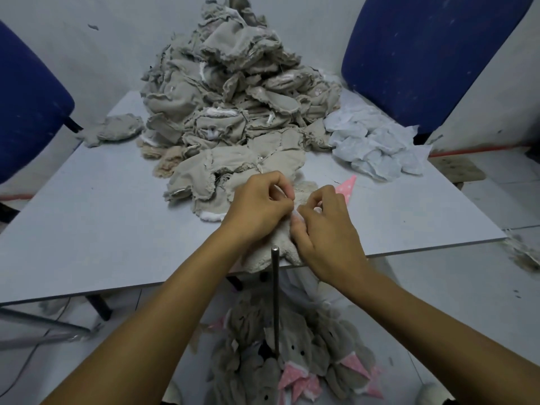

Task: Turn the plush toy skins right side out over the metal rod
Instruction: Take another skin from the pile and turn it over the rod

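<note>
Just beyond tip of metal rod (275, 287), at table (102, 217) edge: plush skin (264, 255) pinched by left hand (257, 207) and right hand (324, 229), likely working the opening before seating on rod. Unturned pile (233, 106) behind rod within reach; finished skins (295, 358) dropped around rod base.

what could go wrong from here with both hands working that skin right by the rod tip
1. The metal rod stands with its tip just below the left hand and right hand; a slip could jab a palm.
2. The held skin overhangs the table edge and could drop onto the finished toys below.
3. The tall heap of unturned skins sits close behind and may slide into the work area.
</note>
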`<state>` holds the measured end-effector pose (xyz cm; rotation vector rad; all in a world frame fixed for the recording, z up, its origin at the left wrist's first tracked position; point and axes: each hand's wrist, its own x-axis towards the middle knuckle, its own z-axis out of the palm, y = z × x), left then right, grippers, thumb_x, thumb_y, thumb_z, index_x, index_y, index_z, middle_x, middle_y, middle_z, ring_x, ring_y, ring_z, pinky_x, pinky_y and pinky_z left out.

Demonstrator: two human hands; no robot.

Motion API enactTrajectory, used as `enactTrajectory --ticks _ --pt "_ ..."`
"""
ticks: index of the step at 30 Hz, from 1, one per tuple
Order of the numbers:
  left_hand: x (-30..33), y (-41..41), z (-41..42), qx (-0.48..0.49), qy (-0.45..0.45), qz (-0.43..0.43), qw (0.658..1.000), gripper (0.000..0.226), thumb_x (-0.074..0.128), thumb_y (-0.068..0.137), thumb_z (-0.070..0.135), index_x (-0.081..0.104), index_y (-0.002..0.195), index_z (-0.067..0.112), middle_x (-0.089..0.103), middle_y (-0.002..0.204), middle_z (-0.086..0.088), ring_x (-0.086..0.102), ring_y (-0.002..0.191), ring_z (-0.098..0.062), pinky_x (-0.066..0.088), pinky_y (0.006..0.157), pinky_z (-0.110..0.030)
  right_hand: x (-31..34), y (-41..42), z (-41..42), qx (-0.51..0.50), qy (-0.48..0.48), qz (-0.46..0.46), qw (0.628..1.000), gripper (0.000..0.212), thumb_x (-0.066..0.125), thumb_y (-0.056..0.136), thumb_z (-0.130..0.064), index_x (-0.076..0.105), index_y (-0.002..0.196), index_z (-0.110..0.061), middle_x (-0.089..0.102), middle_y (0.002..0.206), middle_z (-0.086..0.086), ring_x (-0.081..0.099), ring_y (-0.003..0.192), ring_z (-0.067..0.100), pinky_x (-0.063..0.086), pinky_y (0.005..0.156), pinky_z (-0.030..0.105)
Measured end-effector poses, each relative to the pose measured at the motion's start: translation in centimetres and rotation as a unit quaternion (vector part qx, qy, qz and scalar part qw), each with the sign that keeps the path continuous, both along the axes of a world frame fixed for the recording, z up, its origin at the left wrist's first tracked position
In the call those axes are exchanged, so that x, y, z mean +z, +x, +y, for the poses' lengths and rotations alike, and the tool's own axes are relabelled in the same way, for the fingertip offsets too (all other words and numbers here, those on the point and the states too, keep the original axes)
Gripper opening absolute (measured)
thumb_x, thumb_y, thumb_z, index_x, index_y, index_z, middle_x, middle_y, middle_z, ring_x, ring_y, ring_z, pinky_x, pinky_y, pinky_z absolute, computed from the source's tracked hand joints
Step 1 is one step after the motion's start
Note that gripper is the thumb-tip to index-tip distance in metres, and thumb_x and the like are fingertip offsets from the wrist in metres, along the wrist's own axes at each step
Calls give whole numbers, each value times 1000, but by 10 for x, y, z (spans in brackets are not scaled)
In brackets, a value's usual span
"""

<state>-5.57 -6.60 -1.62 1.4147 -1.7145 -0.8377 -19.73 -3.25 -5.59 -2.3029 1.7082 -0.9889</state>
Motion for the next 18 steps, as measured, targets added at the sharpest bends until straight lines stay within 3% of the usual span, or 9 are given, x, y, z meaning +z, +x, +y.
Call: enactTrajectory --ticks 4,6,9,13,16,18 --pt "1 2 -3 -25 24 -12 999 19 62 83 6 64 79 24 58 62 0 56 64 -20 54 69 -48 1 -8 2 -4 -43 -96 994 10 66 93 -16 67 99 -8 55 101 4 54 89 19 42 73 25" --pt "2 1 -3 -34 23 2 999 21 61 83 3 63 79 24 57 63 -2 54 64 -21 53 69 -51 2 -10 0 2 -55 -104 993 14 72 89 -14 68 100 -7 60 96 5 56 85 19 39 72 23" --pt "2 0 -1 -43 17 25 999 23 60 83 0 63 79 22 59 67 -14 54 64 -23 52 67 -53 0 -10 -2 33 -53 -39 997 13 65 94 -19 75 99 -12 65 92 2 53 83 21 37 73 26" --pt "3 5 -2 -26 23 34 999 25 58 83 -2 65 79 22 64 73 -19 53 62 -22 50 62 -54 6 -17 -4 104 -6 -36 994 27 48 99 -19 72 110 -16 70 99 -9 42 84 3 35 81 19" --pt "4 6 -3 -28 22 31 999 24 56 84 -3 65 80 18 61 68 -11 52 61 -22 50 63 -53 3 -15 -4 124 -1 -2 992 23 44 101 -21 63 111 -15 62 89 -8 44 79 12 40 81 34" --pt "5 4 -2 -32 18 23 999 24 56 84 -3 65 79 19 61 68 -9 53 62 -22 52 64 -53 0 -13 -3 85 -2 -49 995 20 50 101 -28 53 119 -21 60 90 -3 50 81 17 43 72 33"
